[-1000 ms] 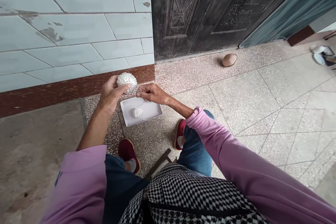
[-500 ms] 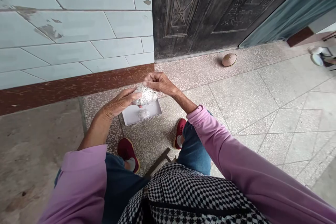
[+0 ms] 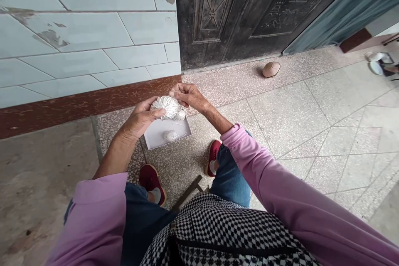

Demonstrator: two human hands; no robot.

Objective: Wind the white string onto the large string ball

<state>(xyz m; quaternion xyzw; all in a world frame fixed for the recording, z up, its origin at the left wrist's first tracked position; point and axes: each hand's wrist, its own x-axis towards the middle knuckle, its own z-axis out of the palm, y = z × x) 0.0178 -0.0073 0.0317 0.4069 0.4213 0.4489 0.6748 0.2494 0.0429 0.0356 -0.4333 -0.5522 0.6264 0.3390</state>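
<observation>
A white spiky ball is held over a shallow white box on the floor in front of me. My left hand grips the ball from its left side, thumb on top. My right hand is closed in a pinch at the ball's upper right edge; what it pinches is too small to make out. A smaller white spiky ball with a thin thread lies inside the box, below the held one.
I sit with my red shoes on a speckled stone floor. A tiled wall with a red skirting stands close ahead on the left, a dark embossed door on the right. A round brown object lies at the door's foot.
My left hand brought the large ball down and to the right, over the box. My right hand rose from the box to pinch at the ball's edge.
</observation>
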